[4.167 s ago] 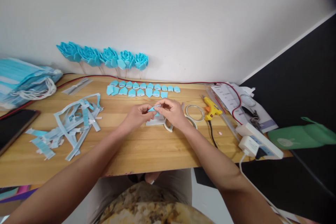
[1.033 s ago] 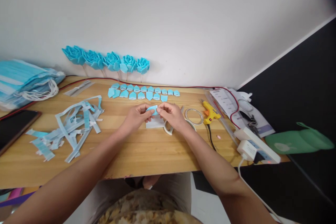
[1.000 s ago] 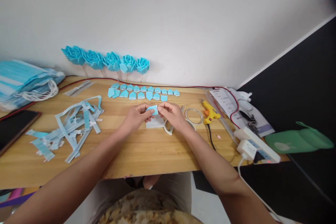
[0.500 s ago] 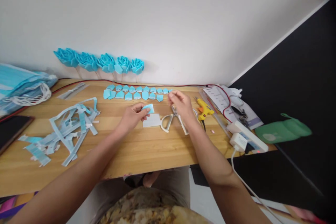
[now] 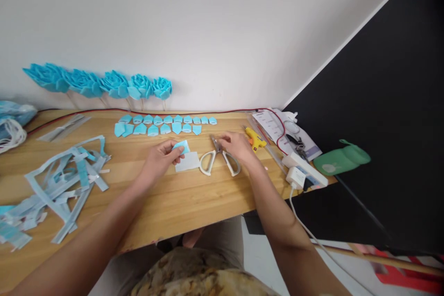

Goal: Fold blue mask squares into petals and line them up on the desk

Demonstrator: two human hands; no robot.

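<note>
My left hand (image 5: 160, 159) rests on the wooden table (image 5: 194, 199) and pinches a small folded blue piece (image 5: 181, 147) between thumb and fingers. Just right of it lies a white rectangular piece (image 5: 188, 162). White-handled scissors (image 5: 218, 151) lie beside that with the handles toward me. My right hand (image 5: 237, 146) is at the scissors' blades, fingers curled together in a pinch; what they hold is hidden. Behind both hands, two rows of several folded blue petals (image 5: 163, 125) lie on the table.
Blue fabric roses (image 5: 114, 84) lean on the wall. Cut mask strips (image 5: 62, 180) are heaped at the left, with face masks (image 5: 10, 122) at the far left edge. On the right are a yellow glue gun (image 5: 255, 138), papers (image 5: 274, 122), a white power strip (image 5: 305, 171) and a green object (image 5: 342, 162).
My right hand let go of the blue piece and moved right to the scissors. My left hand kept the piece. The camera turned to the right.
</note>
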